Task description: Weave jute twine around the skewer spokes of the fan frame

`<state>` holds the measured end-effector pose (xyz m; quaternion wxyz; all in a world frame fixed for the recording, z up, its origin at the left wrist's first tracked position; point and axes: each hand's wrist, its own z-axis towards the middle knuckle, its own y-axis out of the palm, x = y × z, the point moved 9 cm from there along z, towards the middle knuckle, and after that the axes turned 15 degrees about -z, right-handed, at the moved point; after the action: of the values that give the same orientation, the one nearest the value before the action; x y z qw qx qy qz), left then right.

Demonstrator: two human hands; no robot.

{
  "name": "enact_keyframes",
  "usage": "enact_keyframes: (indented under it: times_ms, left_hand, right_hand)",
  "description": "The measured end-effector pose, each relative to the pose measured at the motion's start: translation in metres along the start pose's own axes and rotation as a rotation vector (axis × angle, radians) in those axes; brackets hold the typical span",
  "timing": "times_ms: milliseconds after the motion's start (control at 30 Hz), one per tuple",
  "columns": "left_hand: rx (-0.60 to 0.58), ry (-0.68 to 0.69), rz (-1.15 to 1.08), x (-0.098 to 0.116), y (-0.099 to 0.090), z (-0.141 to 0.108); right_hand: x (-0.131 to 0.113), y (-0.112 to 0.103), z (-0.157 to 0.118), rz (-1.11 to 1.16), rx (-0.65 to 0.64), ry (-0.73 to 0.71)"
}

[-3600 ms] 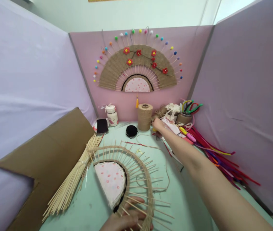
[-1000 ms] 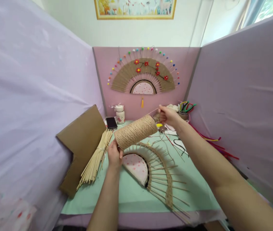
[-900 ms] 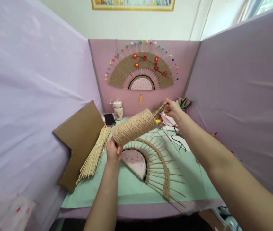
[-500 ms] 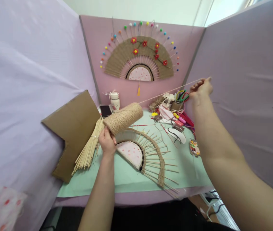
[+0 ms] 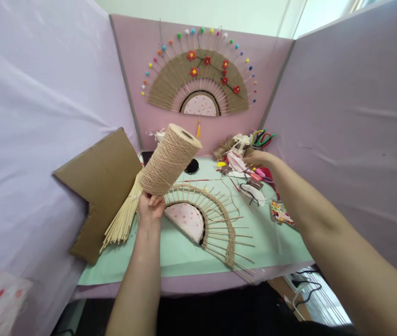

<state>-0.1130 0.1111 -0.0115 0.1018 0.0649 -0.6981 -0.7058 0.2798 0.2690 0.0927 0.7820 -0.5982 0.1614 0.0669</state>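
My left hand [image 5: 152,205] is closed round the lower end of a big spool of tan twine [image 5: 170,161], which leans to the right above the table. My right hand [image 5: 255,158] is over the craft supplies at the back right, by the pink cloth [image 5: 236,161]. Its fingers look pressed together, and what they hold is too small to make out. Below the spool lies a half-round fan frame of thin sticks woven with twine [image 5: 231,233], its pink dotted centre [image 5: 187,220] edged in black.
A bundle of sticks [image 5: 123,219] and brown cardboard [image 5: 103,186] stand left. Black yarn [image 5: 192,166] lies behind the spool. Scissors [image 5: 263,138] stand at the back right, a patterned pouch [image 5: 280,212] lies right. A finished fan [image 5: 173,84] hangs on the pink panel [image 5: 131,70].
My right hand has come down and left from its raised position, and the taut strand no longer shows. The spool has tipped more upright in my left hand.
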Motion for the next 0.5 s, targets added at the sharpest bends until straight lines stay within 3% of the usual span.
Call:
enact_keyframes:
  times_ms: [133,167,200,300,367,400,433,500]
  left_hand:
    - [0.028,0.065,0.045,0.003,-0.002,-0.001]
    - [0.039,0.077,0.067,0.002,-0.002,-0.001]
    - [0.044,0.092,0.091,0.002,-0.001,-0.002]
    - [0.023,0.148,0.179,0.002,0.002,-0.003]
    - [-0.001,0.205,0.255,0.006,0.005,-0.004]
    - [-0.008,0.242,0.295,0.009,0.005,-0.004]
    - [-0.011,0.282,0.332,0.013,0.006,-0.005]
    - [-0.009,0.333,0.388,0.021,0.006,-0.005]
  right_hand:
    - [-0.060,0.028,-0.035,-0.024,-0.102,-0.092]
    - [-0.083,0.037,-0.052,0.013,-0.127,-0.164]
    - [-0.114,0.045,-0.074,0.126,-0.164,-0.328]
    - [-0.187,0.072,-0.161,0.500,-0.518,-0.723]
    - [-0.207,0.081,-0.212,0.603,-0.822,-0.829]
    - [-0.209,0.077,-0.224,0.620,-0.879,-0.834]
    - [-0.209,0.067,-0.224,0.631,-0.851,-0.822]
    - [-0.197,0.028,-0.191,0.677,-0.548,-0.719]
